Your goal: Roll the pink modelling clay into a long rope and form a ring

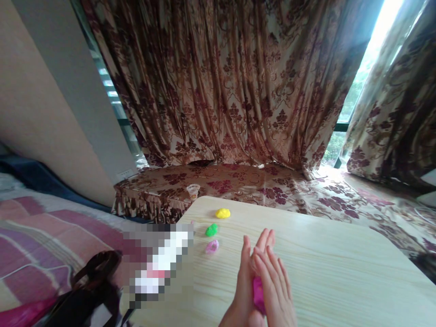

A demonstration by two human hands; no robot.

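A lump of magenta modelling clay (259,294) is pressed between my two palms above the near part of the table. My left hand (242,285) is on the left, fingers stretched forward and thumb raised. My right hand (276,284) lies against it from the right, fingers straight and covering part of the clay. Beyond them to the left, three small lumps rest on the tabletop: yellow clay (223,213), green clay (211,230) and pale pink clay (212,247).
The light wooden table (327,259) stretches out to the right. A pixelated white object (163,261) is at its left edge. A small clear cup (193,191) stands on the patterned ledge behind. A dark bag (85,290) lies on the striped bed at left.
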